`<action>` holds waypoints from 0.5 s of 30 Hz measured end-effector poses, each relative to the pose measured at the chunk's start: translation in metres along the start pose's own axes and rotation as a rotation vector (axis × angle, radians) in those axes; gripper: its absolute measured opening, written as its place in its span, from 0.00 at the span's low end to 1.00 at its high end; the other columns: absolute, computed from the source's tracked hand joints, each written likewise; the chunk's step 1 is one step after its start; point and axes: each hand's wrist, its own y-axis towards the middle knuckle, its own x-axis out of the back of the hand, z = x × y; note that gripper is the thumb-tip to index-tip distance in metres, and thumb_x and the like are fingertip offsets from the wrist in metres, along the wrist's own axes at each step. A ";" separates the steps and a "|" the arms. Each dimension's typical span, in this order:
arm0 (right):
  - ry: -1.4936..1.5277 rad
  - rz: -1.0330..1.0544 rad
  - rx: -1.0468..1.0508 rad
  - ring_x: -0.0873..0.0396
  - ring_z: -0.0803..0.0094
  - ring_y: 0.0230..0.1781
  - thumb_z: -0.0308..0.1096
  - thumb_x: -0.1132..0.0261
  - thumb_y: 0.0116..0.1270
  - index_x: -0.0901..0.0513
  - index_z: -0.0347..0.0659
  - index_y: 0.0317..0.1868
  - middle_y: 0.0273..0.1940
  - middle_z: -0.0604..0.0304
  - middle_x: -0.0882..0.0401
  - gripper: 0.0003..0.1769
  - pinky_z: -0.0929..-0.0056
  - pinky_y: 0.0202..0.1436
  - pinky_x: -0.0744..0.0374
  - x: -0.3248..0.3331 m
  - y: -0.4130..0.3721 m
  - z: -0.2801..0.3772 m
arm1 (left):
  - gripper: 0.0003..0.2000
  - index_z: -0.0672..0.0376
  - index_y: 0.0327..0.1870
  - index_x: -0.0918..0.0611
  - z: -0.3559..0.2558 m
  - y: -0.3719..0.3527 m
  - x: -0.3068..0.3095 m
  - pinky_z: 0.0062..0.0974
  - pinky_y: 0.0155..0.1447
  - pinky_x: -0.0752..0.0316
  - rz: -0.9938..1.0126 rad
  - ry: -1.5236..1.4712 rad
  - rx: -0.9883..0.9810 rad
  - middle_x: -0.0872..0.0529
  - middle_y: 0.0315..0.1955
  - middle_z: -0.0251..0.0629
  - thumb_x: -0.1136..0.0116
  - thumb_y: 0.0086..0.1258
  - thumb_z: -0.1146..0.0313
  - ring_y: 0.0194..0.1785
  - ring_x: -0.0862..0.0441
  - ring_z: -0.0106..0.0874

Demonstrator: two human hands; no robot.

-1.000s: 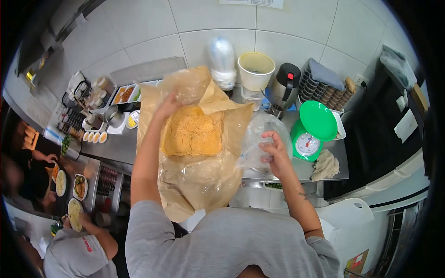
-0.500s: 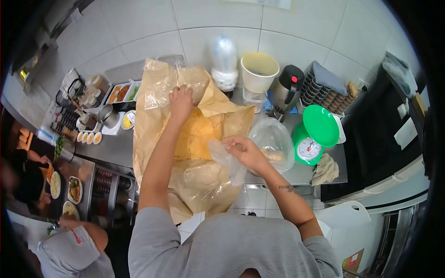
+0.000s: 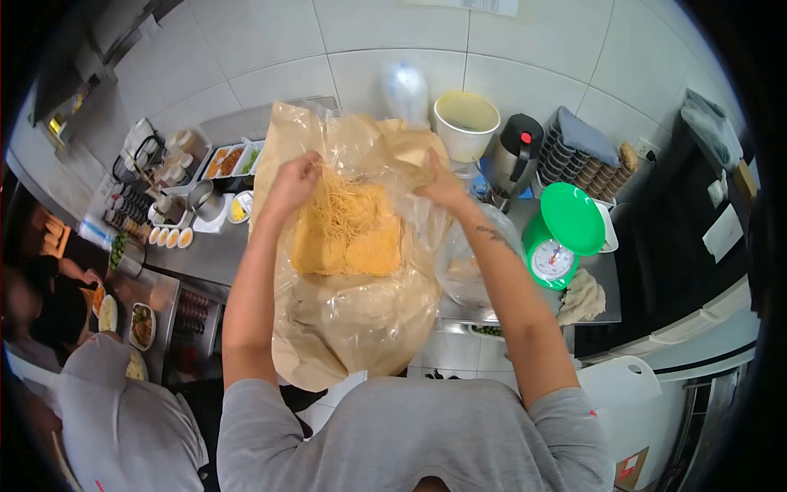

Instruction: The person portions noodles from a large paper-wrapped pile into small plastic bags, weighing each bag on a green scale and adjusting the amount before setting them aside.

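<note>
- The block of thin yellow noodles (image 3: 348, 234) lies inside the large brown paper sack with a clear plastic liner (image 3: 352, 328). It sits in the sack's upper half, in front of the person's chest, and loose strands rise from its top toward the left hand.
- The sack leans tilted over the front edge of the steel bench (image 3: 209, 254), and its lower end hangs below that edge.
- The left hand (image 3: 295, 176) is at the sack's top left corner, its grip closed on the liner's edge. Whether it also pinches noodle strands cannot be told.
- The right hand (image 3: 443, 187) is at the top right corner, its grip closed on liner and paper, so the mouth of the sack is spread between the two hands.
- Just right of the sack, under the right forearm, a crumpled clear plastic bag (image 3: 463, 271) lies on the bench with something pale inside.
- Further right stands a green kitchen scale with a round dial (image 3: 566, 230), and a crumpled beige cloth (image 3: 584, 297) lies near it at the bench front.
- Against the white tiled wall behind are a cream plastic bucket (image 3: 466, 123), a black-and-steel thermos jug (image 3: 518, 152) and stacked dark cups under a grey cloth (image 3: 578, 152).
- To the left are a tray of condiment compartments (image 3: 229, 160) and a row of small sauce bowls (image 3: 168, 236).
- At lower left a co-worker in a grey shirt (image 3: 123, 426) stands beside plates of food (image 3: 141, 325).
</note>
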 end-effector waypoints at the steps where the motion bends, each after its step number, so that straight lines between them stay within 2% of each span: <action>1: 0.053 0.048 -0.092 0.40 0.58 0.66 0.35 0.31 0.49 0.56 0.46 0.72 0.68 0.47 0.44 0.54 0.67 0.62 0.35 0.012 -0.002 0.010 | 0.10 0.62 0.42 0.23 -0.009 -0.001 0.014 0.30 0.42 0.28 -0.031 -0.031 0.039 0.20 0.30 0.49 0.48 0.61 0.71 0.33 0.23 0.39; 2: 0.101 0.098 -0.185 0.40 0.58 0.66 0.36 0.31 0.49 0.58 0.48 0.72 0.68 0.47 0.45 0.55 0.67 0.61 0.34 0.019 -0.005 0.016 | 0.09 0.62 0.42 0.23 -0.013 0.002 0.025 0.30 0.42 0.29 -0.032 -0.060 0.003 0.20 0.30 0.49 0.48 0.62 0.71 0.33 0.24 0.38; 4: -0.052 0.104 -0.103 0.40 0.58 0.65 0.37 0.31 0.50 0.59 0.51 0.72 0.69 0.49 0.47 0.55 0.66 0.57 0.31 0.017 -0.007 0.018 | 0.09 0.62 0.42 0.24 -0.019 0.010 0.042 0.29 0.41 0.29 -0.045 -0.119 -0.070 0.21 0.29 0.48 0.48 0.63 0.71 0.32 0.25 0.37; 5: -0.128 0.106 -0.061 0.39 0.59 0.65 0.37 0.32 0.50 0.59 0.52 0.72 0.69 0.50 0.48 0.55 0.66 0.55 0.29 0.016 -0.008 0.020 | 0.09 0.62 0.42 0.24 -0.025 0.007 0.046 0.29 0.41 0.29 -0.017 -0.061 -0.076 0.21 0.29 0.49 0.49 0.63 0.71 0.32 0.24 0.37; 7: -0.053 0.148 -0.139 0.40 0.58 0.65 0.38 0.32 0.51 0.61 0.55 0.72 0.70 0.51 0.50 0.55 0.65 0.52 0.28 0.013 -0.011 0.025 | 0.08 0.62 0.42 0.24 -0.038 0.004 0.047 0.30 0.41 0.29 0.041 0.056 -0.095 0.20 0.30 0.49 0.49 0.63 0.72 0.33 0.23 0.38; 8: -0.014 0.168 -0.182 0.41 0.58 0.65 0.38 0.32 0.51 0.61 0.56 0.72 0.71 0.52 0.51 0.55 0.65 0.50 0.27 0.012 -0.014 0.027 | 0.09 0.62 0.41 0.23 -0.024 0.004 0.036 0.31 0.42 0.28 0.095 0.034 -0.134 0.19 0.30 0.49 0.47 0.61 0.70 0.36 0.21 0.40; 10: 0.104 0.184 -0.229 0.42 0.57 0.65 0.39 0.33 0.52 0.61 0.57 0.72 0.71 0.53 0.52 0.54 0.64 0.49 0.27 0.010 -0.021 0.032 | 0.13 0.60 0.44 0.24 0.005 0.000 0.003 0.34 0.46 0.28 0.340 0.150 -0.029 0.19 0.35 0.50 0.43 0.58 0.68 0.42 0.21 0.43; 12: 0.173 0.201 -0.241 0.42 0.58 0.65 0.39 0.34 0.53 0.61 0.58 0.72 0.71 0.53 0.52 0.53 0.64 0.47 0.27 0.006 -0.025 0.030 | 0.20 0.58 0.51 0.26 0.027 -0.034 -0.045 0.34 0.51 0.29 0.281 0.477 -0.214 0.19 0.38 0.50 0.40 0.56 0.66 0.45 0.21 0.44; 15: 0.184 0.198 -0.211 0.41 0.60 0.64 0.39 0.35 0.55 0.60 0.57 0.72 0.70 0.53 0.50 0.51 0.63 0.46 0.27 0.005 -0.025 0.024 | 0.22 0.57 0.51 0.27 0.024 -0.038 -0.067 0.33 0.55 0.30 0.477 0.494 -0.074 0.21 0.46 0.52 0.38 0.55 0.65 0.52 0.25 0.45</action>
